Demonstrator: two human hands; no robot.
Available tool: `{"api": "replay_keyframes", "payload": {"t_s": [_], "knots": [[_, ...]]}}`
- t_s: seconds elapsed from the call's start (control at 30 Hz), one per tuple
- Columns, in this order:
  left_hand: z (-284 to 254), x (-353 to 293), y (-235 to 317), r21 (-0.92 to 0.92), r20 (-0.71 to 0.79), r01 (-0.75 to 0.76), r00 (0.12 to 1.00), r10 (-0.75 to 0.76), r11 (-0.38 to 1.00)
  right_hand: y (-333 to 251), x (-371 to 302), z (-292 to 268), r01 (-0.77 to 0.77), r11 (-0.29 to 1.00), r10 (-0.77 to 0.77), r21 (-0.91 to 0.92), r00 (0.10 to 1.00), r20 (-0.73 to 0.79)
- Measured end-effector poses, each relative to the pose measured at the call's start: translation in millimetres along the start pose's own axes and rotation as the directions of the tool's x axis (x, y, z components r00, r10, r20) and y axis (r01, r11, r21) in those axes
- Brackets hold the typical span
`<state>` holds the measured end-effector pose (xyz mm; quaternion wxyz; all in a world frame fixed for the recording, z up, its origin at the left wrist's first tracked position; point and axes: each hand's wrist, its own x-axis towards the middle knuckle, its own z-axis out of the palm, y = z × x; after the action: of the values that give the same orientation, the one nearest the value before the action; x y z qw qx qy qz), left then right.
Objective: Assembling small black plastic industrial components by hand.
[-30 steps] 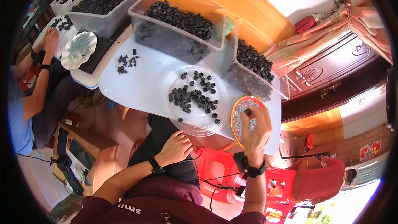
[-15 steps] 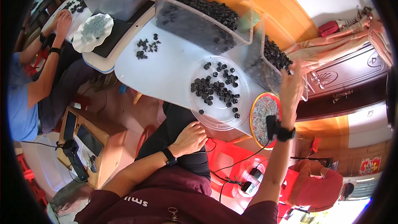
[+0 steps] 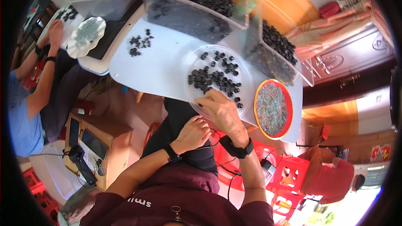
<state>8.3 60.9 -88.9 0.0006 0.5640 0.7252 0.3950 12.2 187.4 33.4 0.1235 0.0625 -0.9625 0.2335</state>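
Note:
My right hand (image 3: 225, 113) is over the near edge of a clear round tray (image 3: 247, 65). Its thumb points left and its fingertips come down at the black parts (image 3: 217, 77), small round knob-like pieces heaped in the tray. The thumb and fingers look apart, and I see no part clearly held. On my thigh rests my left hand (image 3: 193, 134), its fingers curled in. What it holds, if anything, is hidden. A thin black cable runs beside it. To the right of the tray stands a red bowl with a yellow rim (image 3: 256, 113), full of small pale pieces (image 3: 272, 109).
Clear bins (image 3: 188, 29) of black parts line the table's far side. A small group of black pieces (image 3: 140, 42) lies at the table's left. Another person's hands (image 3: 54, 33) work beside a white scalloped dish (image 3: 75, 50). Red stools (image 3: 289, 175) and cables are below right.
My right hand has come from the bin at the right, leftward and nearer, to the round tray. My left hand has stayed on my thigh. The view has shifted slightly.

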Motion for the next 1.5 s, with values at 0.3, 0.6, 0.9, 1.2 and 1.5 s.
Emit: {"api": "replay_keyframes", "payload": {"t_s": [0.3,0.6,0.9,1.2,1.5], "knots": [[-73,2,16,-0.721,0.342,0.505,0.855,-0.390,0.475,-4,-21,-12,-0.026,0.988,0.047,0.153,0.990,-0.132],[-90,1,31,-0.918,0.395,0.349,0.785,-0.477,-0.187,-47,-67,-7,-0.154,0.920,0.239,0.361,0.949,-0.206],[-86,-2,32,-0.910,0.414,0.347,0.773,-0.481,-0.226,-34,-76,-17,-0.161,0.958,0.231,0.239,0.924,-0.304],[-95,-1,38,-0.921,0.384,0.364,0.782,-0.491,-0.140,103,-98,-79,-0.701,0.705,0.553,-0.110,0.639,-0.534],[-99,-4,37,-0.904,0.411,0.410,0.755,-0.512,-0.121,108,-92,-71,-0.764,0.623,0.631,-0.168,0.617,-0.471]]}}
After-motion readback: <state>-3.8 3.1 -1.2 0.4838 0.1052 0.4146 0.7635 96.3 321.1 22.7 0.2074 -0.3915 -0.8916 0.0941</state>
